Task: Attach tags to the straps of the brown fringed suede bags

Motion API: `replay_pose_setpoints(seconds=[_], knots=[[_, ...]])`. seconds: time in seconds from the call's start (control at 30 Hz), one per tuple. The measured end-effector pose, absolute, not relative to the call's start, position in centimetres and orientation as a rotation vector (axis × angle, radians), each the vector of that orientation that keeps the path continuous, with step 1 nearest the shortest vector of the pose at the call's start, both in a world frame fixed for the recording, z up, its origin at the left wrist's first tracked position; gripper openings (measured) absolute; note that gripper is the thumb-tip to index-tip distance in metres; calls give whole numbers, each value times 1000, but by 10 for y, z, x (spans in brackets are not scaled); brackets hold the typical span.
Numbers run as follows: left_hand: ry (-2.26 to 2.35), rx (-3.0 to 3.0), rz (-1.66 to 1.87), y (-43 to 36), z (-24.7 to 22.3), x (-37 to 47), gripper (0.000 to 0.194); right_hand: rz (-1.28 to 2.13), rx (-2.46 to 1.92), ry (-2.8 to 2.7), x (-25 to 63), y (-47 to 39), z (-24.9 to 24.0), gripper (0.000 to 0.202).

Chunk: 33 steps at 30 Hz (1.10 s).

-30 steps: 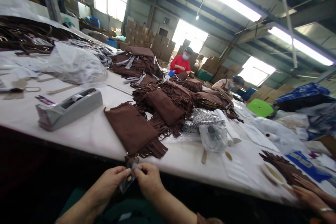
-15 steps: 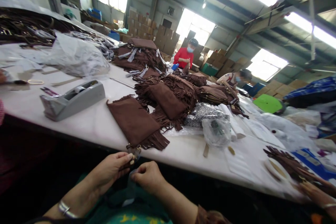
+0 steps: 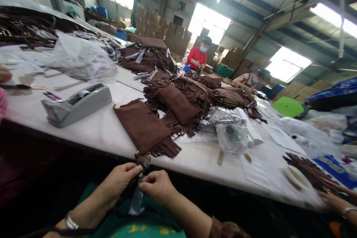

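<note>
A brown fringed bag [image 3: 142, 126] lies flat at the table's front edge, its metal ring and clasp [image 3: 145, 158] hanging over that edge. Just below, my left hand [image 3: 121, 178] pinches the end of this metal fitting between thumb and fingers. My right hand [image 3: 158, 186], close beside it, pinches a pale translucent plastic strip [image 3: 136, 201] that dangles down over my lap. The strip's top meets the fitting between my fingertips; whether it is wrapped round it I cannot tell.
A grey tape dispenser [image 3: 79, 104] stands to the left, near a bunched clear plastic bag [image 3: 83, 57]. More brown fringed bags [image 3: 181, 104] are piled behind. A tape roll [image 3: 296, 177] lies right, by a co-worker's hand [image 3: 333, 200]. A person in red [image 3: 196, 57] works across the table.
The plastic strip now hangs more fully in sight below my fingers. My hands have drawn slightly closer together at the fitting; the bag stays in place.
</note>
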<state>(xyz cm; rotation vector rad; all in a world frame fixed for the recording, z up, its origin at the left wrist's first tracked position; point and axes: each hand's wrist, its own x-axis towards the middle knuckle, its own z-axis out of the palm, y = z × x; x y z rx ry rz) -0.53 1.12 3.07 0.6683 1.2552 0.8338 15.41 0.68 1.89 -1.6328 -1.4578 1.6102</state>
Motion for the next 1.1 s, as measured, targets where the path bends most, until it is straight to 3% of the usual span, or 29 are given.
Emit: replay_pose_setpoints(seconds=[0.6, 1.1], knots=[[1316, 831, 813, 11, 30, -4, 46, 1620, -1593, -1474, 157, 12, 11, 12], [1281, 865, 852, 12, 33, -8, 46, 1941, -1337, -1147, 157, 16, 6, 58]])
